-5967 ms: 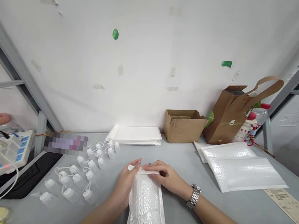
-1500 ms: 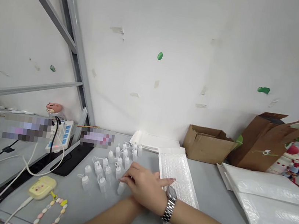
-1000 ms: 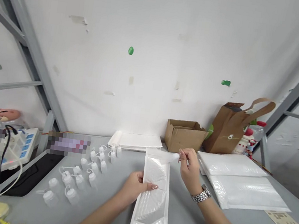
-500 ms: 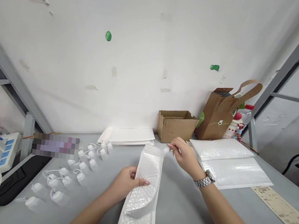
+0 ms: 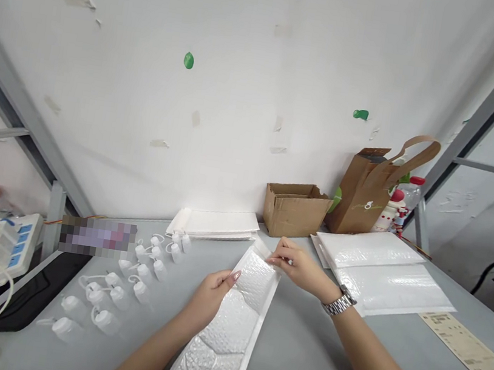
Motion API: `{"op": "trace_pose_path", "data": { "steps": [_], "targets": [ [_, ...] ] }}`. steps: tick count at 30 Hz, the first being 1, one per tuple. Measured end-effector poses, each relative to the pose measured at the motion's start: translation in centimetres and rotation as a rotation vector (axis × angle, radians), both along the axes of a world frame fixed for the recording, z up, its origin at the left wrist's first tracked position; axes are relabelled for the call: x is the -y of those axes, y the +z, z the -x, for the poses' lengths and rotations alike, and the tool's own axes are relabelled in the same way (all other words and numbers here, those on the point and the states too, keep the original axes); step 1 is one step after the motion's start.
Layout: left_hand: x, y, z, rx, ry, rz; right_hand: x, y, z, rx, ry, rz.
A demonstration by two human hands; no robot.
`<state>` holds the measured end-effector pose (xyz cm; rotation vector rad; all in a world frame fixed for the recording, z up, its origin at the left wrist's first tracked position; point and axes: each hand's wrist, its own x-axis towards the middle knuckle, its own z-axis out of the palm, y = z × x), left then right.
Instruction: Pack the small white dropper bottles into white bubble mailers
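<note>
A long white bubble mailer (image 5: 234, 324) slants up from the bottom edge of the view, held between both hands above the grey table. My left hand (image 5: 213, 296) grips its left edge, thumb on top. At the far end, my right hand (image 5: 291, 265) pinches the mailer's right corner between thumb and fingers; a metal watch is on that wrist. Left of the mailer stand several small white-capped bottles (image 5: 103, 319) with thin loops on their caps.
White flat mailers (image 5: 218, 225) lie by the wall, beside an open cardboard box (image 5: 295, 213) and a brown paper bag (image 5: 360, 195). More bubble mailers (image 5: 393, 285) and a printed label strip (image 5: 471, 357) are at right. A power strip (image 5: 12, 250) sits at left.
The mailer has tilted, its far end swinging right and its near end left. My right hand has come down a little onto its corner. The view has shifted slightly.
</note>
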<state>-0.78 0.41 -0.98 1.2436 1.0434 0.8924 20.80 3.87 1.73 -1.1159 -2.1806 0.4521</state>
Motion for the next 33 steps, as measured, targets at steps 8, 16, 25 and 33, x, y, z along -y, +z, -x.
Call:
{"op": "trace_pose_path", "data": {
  "steps": [8, 16, 25, 33],
  "targets": [
    [0.0, -0.7, -0.3, 0.073, 0.066, -0.001, 0.3, -1.5, 1.9, 0.084, 0.026, 0.026],
    [-0.8, -1.4, -0.1, 0.149, 0.178, 0.038, 0.0, -1.4, 2.7, 0.022, -0.168, -0.158],
    [-0.4, -1.6, -0.5, 0.194, 0.185, 0.063, -1.6, 0.4, 13.4, 0.074, 0.073, -0.066],
    [-0.3, -1.7, -0.6, 0.168, 0.167, 0.002, -5.2, -0.3, 20.5, 0.128, 0.080, 0.003]
  ]
}}
